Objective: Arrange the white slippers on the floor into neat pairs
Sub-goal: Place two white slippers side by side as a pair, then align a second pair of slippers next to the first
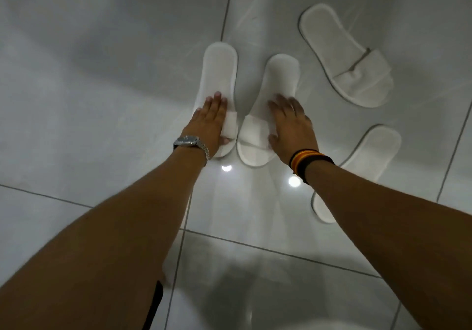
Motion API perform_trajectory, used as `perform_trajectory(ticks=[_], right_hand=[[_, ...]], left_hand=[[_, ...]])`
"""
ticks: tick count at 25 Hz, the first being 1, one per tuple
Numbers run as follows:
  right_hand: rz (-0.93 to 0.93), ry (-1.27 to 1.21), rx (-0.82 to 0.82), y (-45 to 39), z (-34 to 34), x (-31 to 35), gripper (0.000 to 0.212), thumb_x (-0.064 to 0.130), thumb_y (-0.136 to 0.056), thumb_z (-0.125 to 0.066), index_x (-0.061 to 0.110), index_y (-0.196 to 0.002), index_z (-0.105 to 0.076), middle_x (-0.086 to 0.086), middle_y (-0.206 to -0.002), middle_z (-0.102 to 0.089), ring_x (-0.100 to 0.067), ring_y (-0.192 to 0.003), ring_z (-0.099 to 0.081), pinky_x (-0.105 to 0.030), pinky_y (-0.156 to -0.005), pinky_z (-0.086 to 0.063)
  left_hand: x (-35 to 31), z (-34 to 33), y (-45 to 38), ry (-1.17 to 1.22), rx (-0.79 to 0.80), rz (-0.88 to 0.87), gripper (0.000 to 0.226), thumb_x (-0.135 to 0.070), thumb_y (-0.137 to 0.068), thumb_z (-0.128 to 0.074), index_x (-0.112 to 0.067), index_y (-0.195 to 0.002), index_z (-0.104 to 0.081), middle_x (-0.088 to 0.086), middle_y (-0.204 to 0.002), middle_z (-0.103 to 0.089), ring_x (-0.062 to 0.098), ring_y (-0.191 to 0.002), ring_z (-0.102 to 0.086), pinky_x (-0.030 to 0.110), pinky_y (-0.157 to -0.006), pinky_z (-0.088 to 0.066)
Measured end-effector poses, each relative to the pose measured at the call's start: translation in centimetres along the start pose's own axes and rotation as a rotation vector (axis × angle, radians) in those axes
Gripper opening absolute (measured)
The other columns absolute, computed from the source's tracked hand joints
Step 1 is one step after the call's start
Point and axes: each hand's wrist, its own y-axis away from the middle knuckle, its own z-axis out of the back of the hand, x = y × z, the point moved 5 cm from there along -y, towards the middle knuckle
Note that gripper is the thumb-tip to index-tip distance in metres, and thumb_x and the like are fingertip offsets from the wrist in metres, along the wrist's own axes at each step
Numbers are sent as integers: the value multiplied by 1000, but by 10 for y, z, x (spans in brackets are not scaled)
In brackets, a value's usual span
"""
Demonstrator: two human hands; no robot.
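Observation:
Two white slippers lie side by side in the middle of the floor, heels pointing away from me. My left hand (209, 121) rests flat on the left slipper (220, 74), over its toe band, thumb tucked at the band's edge. My right hand (291, 122) presses flat on the right slipper (277, 81), which leans slightly toward the left one. A third slipper (344, 56) lies at an angle at the upper right. A fourth slipper (367, 161) lies lower right, partly hidden behind my right forearm.
The floor is glossy pale grey tile (102, 99) with dark grout lines and bright light reflections. A silver watch (190, 143) is on my left wrist and striped bands (307, 161) on my right.

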Motion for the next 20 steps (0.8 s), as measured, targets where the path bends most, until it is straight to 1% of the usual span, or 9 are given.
perform_trajectory(ticks=[3, 5, 8, 10, 12, 15, 17, 19, 20], right_hand=[[36, 6, 94, -17, -8, 15, 72, 7, -98, -60, 15, -162, -29, -5, -174, -13, -31, -162, -9, -47, -127, -29], [117, 8, 96, -40, -5, 29, 71, 5, -97, -57, 16, -162, -30, -4, -175, -13, -29, -163, -8, -47, -129, -24], [31, -10, 52, -80, 14, 28, 73, 6, -95, -55, 17, -162, -30, -1, -175, -10, -28, -163, -6, -51, -130, -19], [-24, -14, 69, -93, 23, 17, 74, 7, -96, -55, 17, -163, -26, -1, -176, -6, -29, -163, -4, -51, -131, -14], [28, 45, 129, -84, 27, 15, 75, 9, -96, -56, 18, -164, -24, -1, -176, -5, -28, -163, -4, -51, -131, -14], [75, 67, 158, -58, 30, 12, 76, 14, -97, -59, 19, -164, -23, -1, -176, -3, -26, -163, -4, -51, -130, -16], [54, 15, 68, -58, 49, -10, 73, 18, -98, -57, 18, -164, -25, -2, -176, -5, -26, -163, -6, -51, -131, -15], [-24, 13, 4, -59, 73, -57, 70, 17, -98, -53, 22, -164, -28, 0, -176, -8, -25, -163, -6, -51, -131, -12], [-66, 55, 27, -59, 83, -86, 69, 16, -99, -51, 25, -163, -28, 1, -176, -7, -25, -163, -5, -52, -131, -11]], left_hand=[[13, 18, -22, -65, 3, -29, 103, -38, -92, -65, -8, -158, 8, 14, -166, 14, 31, -154, 5, 45, -126, -11], [23, 32, -33, -82, -3, -78, 102, -35, -92, -66, -8, -158, 8, 14, -166, 15, 31, -154, 5, 45, -126, -10], [33, 46, -42, -93, 11, -130, 103, -25, -89, -69, -9, -158, 7, 12, -166, 14, 31, -154, 3, 43, -126, -11], [30, 47, -43, -105, 11, -142, 103, -23, -89, -69, -10, -158, 7, 11, -166, 15, 31, -154, 3, 43, -126, -11], [21, 45, -41, -98, 18, -119, 101, -22, -91, -68, -9, -158, 7, 11, -166, 15, 30, -154, 4, 43, -126, -12], [1, 49, -34, -78, 37, -60, 102, -11, -90, -66, -7, -157, 12, 14, -165, 17, 31, -154, 6, 45, -126, -13], [-28, 53, -25, -48, -68, -78, 106, 0, -83, -67, -4, -156, 11, 19, -165, 13, 35, -154, 1, 47, -125, -16], [-79, 49, -11, -9, -164, -244, 102, 8, -78, -65, -1, -157, -1, 23, -165, 1, 37, -153, -8, 47, -125, -18], [-111, 39, 1, 21, -158, -356, 94, 8, -80, -62, -1, -157, -9, 23, -165, -4, 36, -153, -11, 47, -125, -17]])
